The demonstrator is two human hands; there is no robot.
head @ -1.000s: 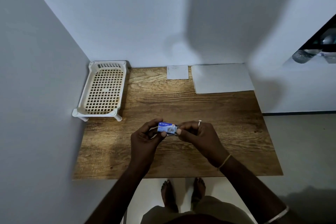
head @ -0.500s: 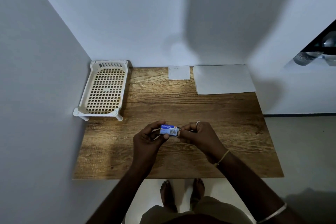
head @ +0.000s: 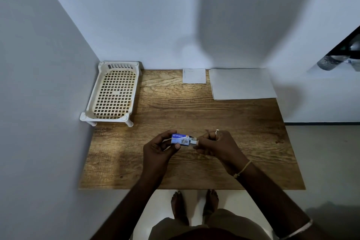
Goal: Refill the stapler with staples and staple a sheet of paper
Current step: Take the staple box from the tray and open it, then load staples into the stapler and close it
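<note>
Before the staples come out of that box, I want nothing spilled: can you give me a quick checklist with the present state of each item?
1. Blue staple box held firmly in the left hand: ok.
2. Inner tray pinched by the right hand and partly slid out: ok.
3. Box held over the wooden table, so dropped staples land there: ok.
4. Staples inside the tray: cannot tell.
5. Stapler within reach: not ok, none visible.
6. Paper sheet ready at the back right: ok.
</note>
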